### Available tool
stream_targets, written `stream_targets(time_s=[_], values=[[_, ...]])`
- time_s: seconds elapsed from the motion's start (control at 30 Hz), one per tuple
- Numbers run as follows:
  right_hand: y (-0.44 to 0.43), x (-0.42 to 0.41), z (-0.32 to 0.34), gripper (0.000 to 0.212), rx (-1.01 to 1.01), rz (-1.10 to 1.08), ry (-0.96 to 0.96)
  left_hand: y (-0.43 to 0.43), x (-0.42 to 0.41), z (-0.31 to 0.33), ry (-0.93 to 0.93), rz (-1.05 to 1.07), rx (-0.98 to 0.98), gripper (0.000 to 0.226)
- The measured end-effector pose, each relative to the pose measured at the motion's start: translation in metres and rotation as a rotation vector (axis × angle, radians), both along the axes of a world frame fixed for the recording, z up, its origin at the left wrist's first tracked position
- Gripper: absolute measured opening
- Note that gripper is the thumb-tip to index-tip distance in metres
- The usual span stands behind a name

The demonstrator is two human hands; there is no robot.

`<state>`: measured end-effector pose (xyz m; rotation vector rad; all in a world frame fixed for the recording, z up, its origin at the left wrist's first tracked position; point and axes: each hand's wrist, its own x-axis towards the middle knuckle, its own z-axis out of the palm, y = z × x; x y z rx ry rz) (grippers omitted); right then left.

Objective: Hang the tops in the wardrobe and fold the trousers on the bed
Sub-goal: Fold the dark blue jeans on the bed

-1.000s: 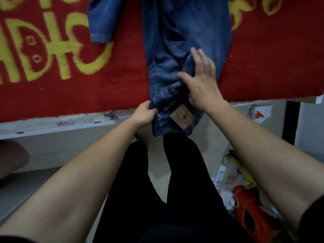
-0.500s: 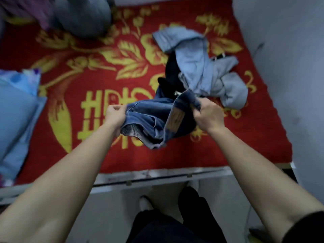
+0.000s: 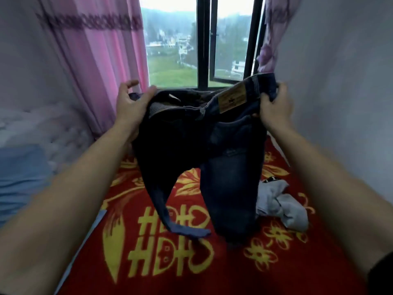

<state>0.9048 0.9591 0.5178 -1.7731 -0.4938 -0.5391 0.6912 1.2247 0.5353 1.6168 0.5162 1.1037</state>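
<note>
Dark blue jeans [image 3: 225, 167] hang in the air over the bed, held up by the waistband, legs dangling toward the red blanket [image 3: 191, 262]. My left hand [image 3: 129, 105] pinches the waistband's left end between thumb and fingers, with the other fingers loosely spread. At the right end, beside the tan leather patch, my right hand [image 3: 274, 107] grips the waistband in a fist. A crumpled light grey top [image 3: 282, 205] lies on the blanket just right of the hanging legs.
A window with a dark frame [image 3: 204, 41] is straight ahead, with pink curtains [image 3: 100, 56] on its left. A grey wall [image 3: 340, 81] runs close along the right. Blue and white bedding [image 3: 23, 167] lies at the left of the bed.
The jeans went from lying at the bed's edge to bunched in both hands, and now hang lifted high by the waistband. My view has tilted up from the bed to the window.
</note>
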Motion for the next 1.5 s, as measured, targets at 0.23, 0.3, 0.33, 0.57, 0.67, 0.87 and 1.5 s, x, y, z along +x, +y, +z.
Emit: stream_targets(time_s=[0.23, 0.3, 0.33, 0.57, 0.67, 0.87, 1.5], values=[[0.023, -0.038, 0.055, 0.030, 0.044, 0.030, -0.054, -0.002, -0.046, 0.034, 0.292, 0.044, 0.573, 0.122], [0.027, -0.043, 0.048, 0.029, 0.016, 0.050, -0.022, 0.002, -0.052, 0.020, 0.408, 0.054, 0.638, 0.128], [0.028, -0.044, 0.041, 0.027, 0.002, 0.070, -0.010, 0.005, -0.055, 0.011, 0.479, 0.062, 0.657, 0.130], [0.052, -0.040, -0.009, 0.035, -0.261, 0.131, -0.039, 0.040, -0.053, -0.046, 0.756, 0.284, 0.735, 0.065], [0.061, -0.025, -0.024, 0.042, -0.301, 0.098, -0.018, 0.064, -0.049, -0.054, 0.810, 0.265, 0.606, 0.029], [0.089, 0.004, -0.065, 0.020, -0.465, 0.151, -0.141, 0.095, -0.025, -0.093, 1.107, 0.222, 0.620, 0.010], [0.087, 0.006, -0.288, 0.036, -1.658, 0.498, 0.159, 0.061, -0.020, -0.294, 1.546, -0.163, 0.918, 0.025]])
